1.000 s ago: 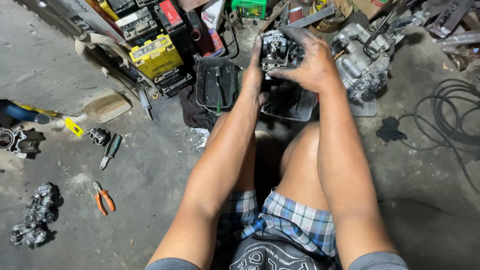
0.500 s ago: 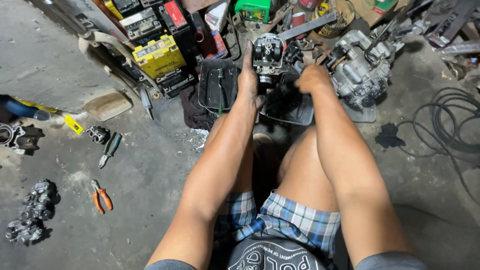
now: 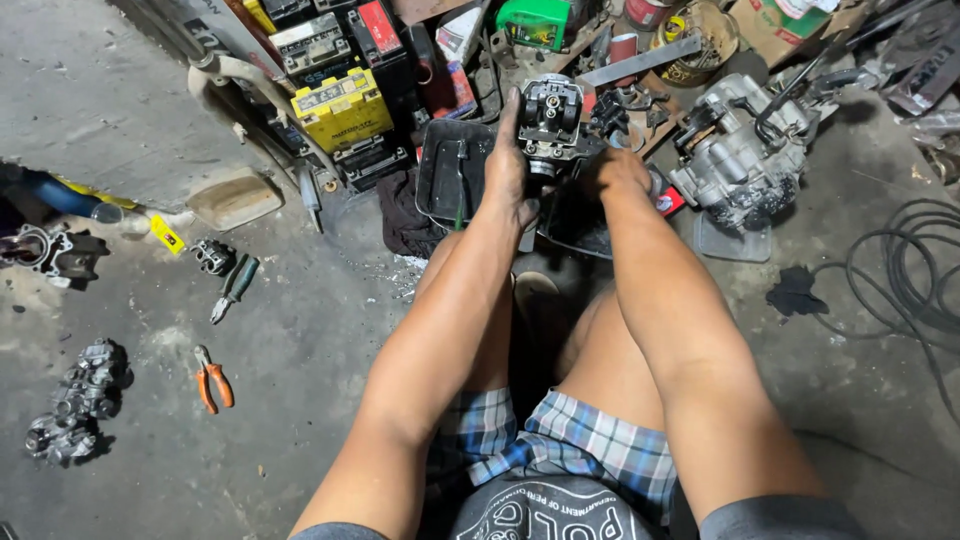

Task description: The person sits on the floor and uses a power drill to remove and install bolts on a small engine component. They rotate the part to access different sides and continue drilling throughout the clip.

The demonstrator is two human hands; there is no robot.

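Gripping a dark grey metal engine part, the left hand wraps around its left side, with the fingers stretched up along it. The right hand is just beside the part on the other side, knuckles up; whether its fingers close on something I cannot tell. The part is held up in front of both hands, above a black plastic tray on the concrete floor. Right of the right hand stands a silver engine block. Far to the left of the left hand lie orange-handled pliers, and a yellow battery box stands further up.
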